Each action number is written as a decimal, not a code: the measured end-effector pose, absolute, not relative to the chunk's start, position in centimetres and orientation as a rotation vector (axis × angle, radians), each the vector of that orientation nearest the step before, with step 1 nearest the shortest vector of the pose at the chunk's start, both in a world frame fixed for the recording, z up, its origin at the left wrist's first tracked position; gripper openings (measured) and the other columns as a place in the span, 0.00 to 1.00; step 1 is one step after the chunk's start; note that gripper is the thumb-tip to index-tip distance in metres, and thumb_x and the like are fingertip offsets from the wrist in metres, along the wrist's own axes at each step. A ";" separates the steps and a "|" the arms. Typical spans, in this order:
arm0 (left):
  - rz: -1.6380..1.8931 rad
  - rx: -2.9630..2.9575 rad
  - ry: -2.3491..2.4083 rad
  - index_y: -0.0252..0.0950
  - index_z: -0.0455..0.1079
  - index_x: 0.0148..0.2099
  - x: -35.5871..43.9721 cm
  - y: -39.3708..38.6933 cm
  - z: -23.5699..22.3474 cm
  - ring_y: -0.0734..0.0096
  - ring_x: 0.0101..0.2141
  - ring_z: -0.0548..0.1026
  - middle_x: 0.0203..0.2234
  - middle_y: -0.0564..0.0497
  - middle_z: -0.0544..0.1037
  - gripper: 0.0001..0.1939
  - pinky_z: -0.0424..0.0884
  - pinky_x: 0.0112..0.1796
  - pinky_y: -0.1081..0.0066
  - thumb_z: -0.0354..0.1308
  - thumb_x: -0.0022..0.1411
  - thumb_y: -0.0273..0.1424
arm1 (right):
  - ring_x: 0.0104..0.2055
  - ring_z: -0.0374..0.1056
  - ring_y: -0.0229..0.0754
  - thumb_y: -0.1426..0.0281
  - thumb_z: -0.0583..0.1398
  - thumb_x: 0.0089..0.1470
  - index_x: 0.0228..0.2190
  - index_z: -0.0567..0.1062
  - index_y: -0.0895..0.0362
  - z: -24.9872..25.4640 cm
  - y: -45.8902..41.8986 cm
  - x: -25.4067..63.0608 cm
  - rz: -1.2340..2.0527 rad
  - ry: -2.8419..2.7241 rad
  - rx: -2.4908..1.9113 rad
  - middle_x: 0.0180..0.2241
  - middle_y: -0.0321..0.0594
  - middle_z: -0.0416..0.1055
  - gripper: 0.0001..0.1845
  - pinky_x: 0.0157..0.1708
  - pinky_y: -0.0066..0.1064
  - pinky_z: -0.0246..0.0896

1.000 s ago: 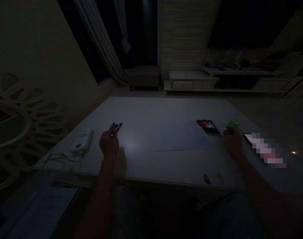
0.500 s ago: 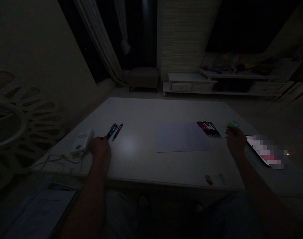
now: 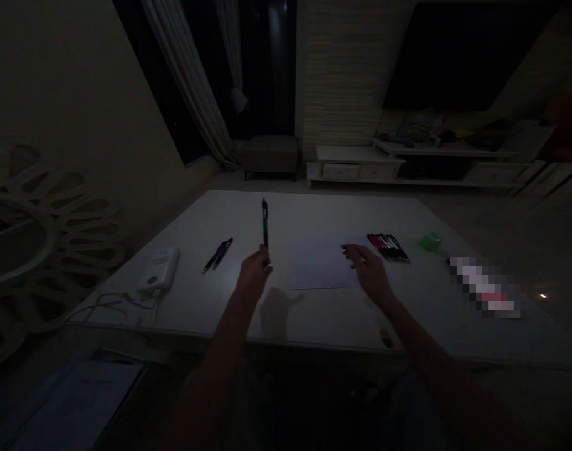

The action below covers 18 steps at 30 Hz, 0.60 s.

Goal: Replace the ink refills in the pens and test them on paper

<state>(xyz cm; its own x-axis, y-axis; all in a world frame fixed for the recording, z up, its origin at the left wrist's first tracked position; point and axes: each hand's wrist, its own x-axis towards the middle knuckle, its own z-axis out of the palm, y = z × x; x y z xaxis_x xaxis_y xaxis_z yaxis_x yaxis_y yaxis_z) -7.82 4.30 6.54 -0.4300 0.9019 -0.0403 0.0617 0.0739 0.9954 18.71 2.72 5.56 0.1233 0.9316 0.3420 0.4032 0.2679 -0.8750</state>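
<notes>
Green-barrelled and dark at its clip end, a pen (image 3: 265, 224) stands nearly upright above the desk (image 3: 330, 216), left of its middle; the left hand (image 3: 254, 272) grasps its lower end between the fingers. Just right of it lies a sheet of paper (image 3: 314, 266), and over the sheet's right part the right hand (image 3: 373, 272) hovers with fingers released, loosely bent. Beside that sheet, a row of pens (image 3: 388, 248) lies side by side; two more pens (image 3: 218, 255) lie toward the desk's left edge, near a white box (image 3: 161, 270) with a cable. Near the right edge sit a bright green object (image 3: 430, 241) and a device with a blurred-out screen (image 3: 483, 288).

White and smooth, the desk fills a dim room: beyond its far edge are a grey ottoman (image 3: 270, 155), patterned curtains (image 3: 182, 75), a low white cabinet (image 3: 361, 164) and a dark wall-mounted television (image 3: 464, 56).
</notes>
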 end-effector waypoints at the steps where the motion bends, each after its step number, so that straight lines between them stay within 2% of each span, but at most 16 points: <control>1: 1.353 0.975 1.485 0.32 0.67 0.28 -5.4 3.7 6.2 0.77 0.22 0.66 0.20 0.53 0.67 0.18 0.65 0.25 0.75 0.56 0.53 0.44 | 0.39 0.66 0.43 0.62 0.52 0.57 0.42 0.71 0.60 5.6 2.1 17.1 0.665 -1.499 -1.294 0.40 0.45 0.69 0.17 0.37 0.38 0.64; 3: 1.202 0.942 1.284 0.32 0.67 0.28 -1.2 2.3 5.5 0.78 0.20 0.65 0.20 0.53 0.66 0.21 0.64 0.23 0.76 0.56 0.51 0.48 | 0.43 0.66 0.42 0.65 0.54 0.57 0.45 0.67 0.59 5.6 1.2 14.8 0.706 -1.525 -1.281 0.46 0.44 0.65 0.16 0.41 0.39 0.64; 5: 1.009 0.806 1.006 0.32 0.67 0.30 1.4 1.2 4.9 0.80 0.21 0.64 0.20 0.54 0.65 0.21 0.62 0.23 0.77 0.59 0.50 0.48 | 0.44 0.65 0.42 0.66 0.54 0.57 0.46 0.67 0.58 5.4 0.8 13.9 0.730 -1.536 -1.279 0.47 0.44 0.64 0.16 0.42 0.40 0.64; 7: 0.922 0.774 0.929 0.32 0.68 0.32 2.4 0.5 4.7 0.79 0.22 0.64 0.21 0.54 0.65 0.21 0.62 0.24 0.77 0.59 0.50 0.47 | 0.43 0.65 0.42 0.65 0.54 0.57 0.45 0.67 0.57 5.4 0.6 14.1 0.746 -1.542 -1.281 0.47 0.44 0.65 0.15 0.42 0.39 0.64; 10: 0.982 1.039 1.135 0.32 0.69 0.38 2.3 0.4 5.5 0.73 0.27 0.68 0.25 0.50 0.69 0.21 0.65 0.29 0.73 0.56 0.54 0.46 | 0.35 0.67 0.40 0.63 0.53 0.57 0.41 0.70 0.59 5.8 0.6 15.8 0.770 -1.539 -1.279 0.37 0.42 0.71 0.15 0.35 0.33 0.64; 12: 1.144 1.445 1.380 0.35 0.66 0.47 1.8 0.4 6.6 0.67 0.35 0.70 0.35 0.45 0.72 0.21 0.66 0.37 0.66 0.55 0.56 0.43 | 0.28 0.67 0.38 0.61 0.53 0.55 0.38 0.72 0.59 6.1 0.4 17.1 0.770 -1.551 -1.302 0.27 0.39 0.72 0.16 0.29 0.29 0.62; 13: 1.223 1.698 1.476 0.38 0.64 0.51 1.6 0.3 7.2 0.63 0.42 0.69 0.42 0.44 0.70 0.21 0.65 0.43 0.62 0.55 0.57 0.40 | 0.26 0.66 0.38 0.61 0.54 0.54 0.36 0.73 0.59 6.3 0.3 17.6 0.761 -1.580 -1.318 0.25 0.38 0.72 0.16 0.28 0.29 0.60; 15: 1.245 2.218 1.550 0.44 0.60 0.55 1.2 0.3 8.0 0.58 0.53 0.61 0.52 0.45 0.65 0.22 0.53 0.53 0.54 0.55 0.58 0.36 | 0.27 0.65 0.37 0.61 0.55 0.52 0.33 0.74 0.59 6.5 0.1 18.4 0.740 -1.673 -1.325 0.25 0.39 0.72 0.15 0.28 0.28 0.58; 17: 1.135 2.602 1.507 0.47 0.64 0.52 0.9 0.4 8.0 0.57 0.57 0.56 0.52 0.49 0.66 0.17 0.41 0.56 0.48 0.54 0.60 0.32 | 0.30 0.65 0.38 0.62 0.56 0.51 0.30 0.75 0.59 6.5 -0.1 18.8 0.753 -1.739 -1.291 0.28 0.40 0.72 0.14 0.30 0.28 0.57; 18: 1.071 2.705 1.473 0.46 0.66 0.49 0.9 0.5 7.7 0.58 0.55 0.59 0.48 0.50 0.70 0.13 0.38 0.56 0.47 0.53 0.61 0.32 | 0.30 0.65 0.37 0.62 0.57 0.50 0.30 0.75 0.59 6.4 -0.2 18.9 0.775 -1.740 -1.275 0.28 0.40 0.72 0.14 0.31 0.28 0.57</control>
